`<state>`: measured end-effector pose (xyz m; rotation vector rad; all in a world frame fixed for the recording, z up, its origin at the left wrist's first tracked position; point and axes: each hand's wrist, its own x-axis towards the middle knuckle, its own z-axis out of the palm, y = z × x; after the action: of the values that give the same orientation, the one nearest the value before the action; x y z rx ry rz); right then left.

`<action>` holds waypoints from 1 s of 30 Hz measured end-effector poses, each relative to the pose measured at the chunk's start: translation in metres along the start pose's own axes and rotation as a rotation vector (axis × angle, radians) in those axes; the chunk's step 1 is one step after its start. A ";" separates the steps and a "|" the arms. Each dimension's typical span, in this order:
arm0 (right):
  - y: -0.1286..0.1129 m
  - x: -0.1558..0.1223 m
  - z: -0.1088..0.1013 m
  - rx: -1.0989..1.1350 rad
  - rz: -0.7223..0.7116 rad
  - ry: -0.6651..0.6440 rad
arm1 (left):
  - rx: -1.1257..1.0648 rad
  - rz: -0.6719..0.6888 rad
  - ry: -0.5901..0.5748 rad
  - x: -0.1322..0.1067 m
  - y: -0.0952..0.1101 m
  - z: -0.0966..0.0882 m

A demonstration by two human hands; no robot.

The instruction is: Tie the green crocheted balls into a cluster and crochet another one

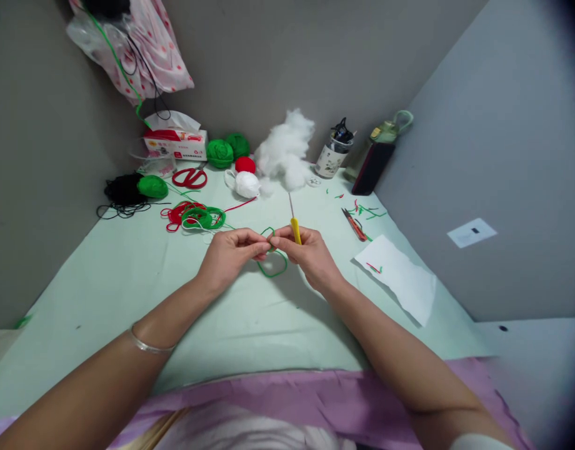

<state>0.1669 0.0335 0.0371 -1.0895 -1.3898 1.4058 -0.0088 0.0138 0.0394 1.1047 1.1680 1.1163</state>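
Grey walls (240, 62) meet around a desk (250, 331) with a pale green cover; clock directions are taken from the fingertips at its middle. Leftmost, between 9 and 10 o'clock, lie black yarn (123, 189) and, touching it, a small green ball (152, 187). Around 11 o'clock, a pink dotted cloth (151, 53) hangs high on the wall above a tissue box (187, 149). Red-handled scissors (190, 179) rest at 10 o'clock, with loose coils of red and green yarn (203, 219) nearer the hands. Toward 11 o'clock sit 2 green balls (220, 154), 1 red ball (245, 164) and 1 white ball (247, 185).

At the centre, the left hand (229, 253) has thumb and fingers clamped on a green strand (271, 276), whose loop drops toward 6 o'clock. Fingertips of the right hand (310, 251) pinch the same strand close beside them, while that hand also grips a yellow-handled tool (295, 231), its thin shaft pointing to 12 o'clock.

Beyond it, white fluff (285, 147) is heaped. A labelled jar (332, 157) stands between 1 and 2 o'clock, a green-topped bottle (385, 132) at 2 behind a dark flat object (374, 167). Near 3 o'clock lie orange snips (354, 225) and, slightly lower, white paper (402, 281) bearing yarn scraps (374, 268).
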 end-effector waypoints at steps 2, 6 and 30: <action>0.000 0.000 -0.001 -0.026 -0.032 0.016 | 0.024 0.007 -0.032 -0.001 0.001 0.000; -0.001 0.000 -0.001 0.006 -0.034 0.048 | -0.008 -0.001 -0.114 -0.001 -0.002 -0.001; -0.017 -0.010 -0.008 0.065 -0.176 0.010 | -0.313 -0.092 -0.110 -0.001 -0.007 -0.003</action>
<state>0.1769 0.0260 0.0537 -0.9089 -1.3882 1.3073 -0.0112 0.0123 0.0320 0.8506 0.9126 1.1083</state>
